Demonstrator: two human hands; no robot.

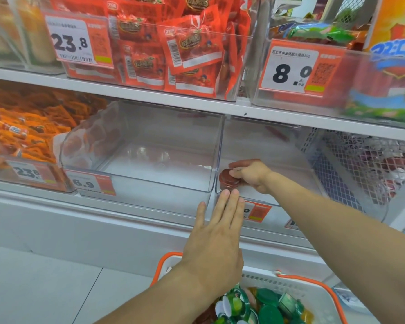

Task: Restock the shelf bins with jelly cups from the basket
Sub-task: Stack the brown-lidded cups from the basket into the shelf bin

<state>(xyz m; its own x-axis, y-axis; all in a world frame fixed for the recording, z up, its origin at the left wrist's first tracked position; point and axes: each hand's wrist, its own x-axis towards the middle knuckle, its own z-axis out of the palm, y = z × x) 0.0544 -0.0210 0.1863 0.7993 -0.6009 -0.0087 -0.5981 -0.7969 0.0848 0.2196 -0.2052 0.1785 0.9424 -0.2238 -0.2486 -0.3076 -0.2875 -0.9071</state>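
Note:
My right hand (250, 175) reaches into the right clear shelf bin (267, 148) and grips a red-lidded jelly cup (229, 180) at the bin's front left corner. My left hand (216, 232) is stretched flat with straight fingers, its fingertips against the front wall of that bin just below the cup. The left clear bin (138, 146) beside it looks bare inside. A white basket with orange handles (313, 291) stands below at the bottom of the view, holding several green-lidded jelly cups (264, 307).
The upper shelf carries bins of red snack packets (173, 47) with price tags. Orange packets (21, 127) fill the bin at left. A white mesh basket (360, 164) sits to the right of the clear bins. A white shelf ledge (80, 220) runs below.

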